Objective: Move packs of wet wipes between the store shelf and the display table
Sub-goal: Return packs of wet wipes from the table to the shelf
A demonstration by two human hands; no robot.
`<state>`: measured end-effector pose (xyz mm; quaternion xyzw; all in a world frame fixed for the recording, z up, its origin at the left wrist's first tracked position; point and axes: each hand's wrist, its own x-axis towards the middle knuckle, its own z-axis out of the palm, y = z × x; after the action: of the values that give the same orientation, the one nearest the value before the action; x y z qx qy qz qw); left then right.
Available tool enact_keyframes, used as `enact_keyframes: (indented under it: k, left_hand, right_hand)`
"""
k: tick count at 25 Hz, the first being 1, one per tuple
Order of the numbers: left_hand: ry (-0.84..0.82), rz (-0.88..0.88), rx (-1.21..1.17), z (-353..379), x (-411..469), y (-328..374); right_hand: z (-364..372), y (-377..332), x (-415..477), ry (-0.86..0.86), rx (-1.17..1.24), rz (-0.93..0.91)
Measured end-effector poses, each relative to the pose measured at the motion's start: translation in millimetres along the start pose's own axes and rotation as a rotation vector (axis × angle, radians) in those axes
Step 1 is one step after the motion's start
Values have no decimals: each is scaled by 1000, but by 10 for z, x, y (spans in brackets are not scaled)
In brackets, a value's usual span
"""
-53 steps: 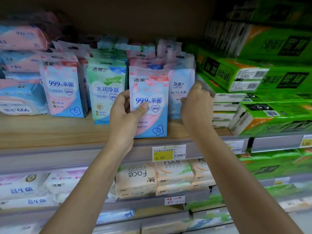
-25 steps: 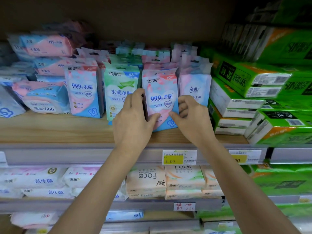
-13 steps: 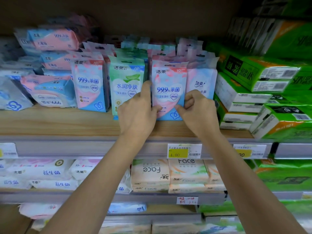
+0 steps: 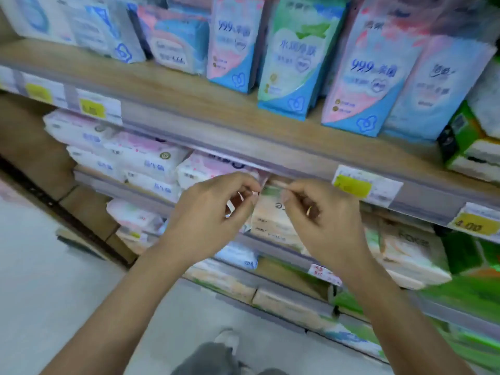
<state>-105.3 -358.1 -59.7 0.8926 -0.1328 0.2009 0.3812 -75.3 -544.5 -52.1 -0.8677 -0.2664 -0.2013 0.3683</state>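
Your left hand (image 4: 211,215) and right hand (image 4: 324,212) have dropped, loosely curled and empty; the pink wet-wipes pack (image 4: 362,77) stands shelved, placement seemingly done.

The wooden upper shelf (image 4: 189,98) carries wet-wipe packs standing upright in a row. From the left come a pink-and-blue pack (image 4: 232,44), a green pack (image 4: 295,58), a second pink-and-blue pack (image 4: 362,77) and a pale blue pack (image 4: 430,87) just beside it. Flat packs (image 4: 176,44) lie further left, and green bundles (image 4: 470,142) are stacked at the right end. Yellow price tags (image 4: 351,186) sit on its front rail. The lower shelf (image 4: 121,189) holds stacked white packs (image 4: 140,161) and peach packs (image 4: 273,220).
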Motion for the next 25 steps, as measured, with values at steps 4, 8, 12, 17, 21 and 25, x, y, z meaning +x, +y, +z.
enact_keyframes:
  k: [4,8,12,17,21,25]
  left_hand:
    - [-57,-413,246,332,-1285,-435]
    - [-273,-918,335,561,-2710,-606]
    - [-322,-1271,343,477,-3935,-426]
    - [38,-1624,268,241,-5211,40]
    - [290,-1845,163,9,-6190,266]
    - [366,-1941,100,-524,-7044,280]
  right_hand:
    - [814,277,-673,-556,-72,52]
    - [1622,339,-1528,-1149,-228,-60]
    - [2169,-76,-2091,-1534,-299,-321]
    - [2848,-1217,-2518,-1709,-249,-690]
    - [3463,-2400,-2956,-1660,-259,-955]
    - [3994,-3402,-3384,-1626,-317,-1065]
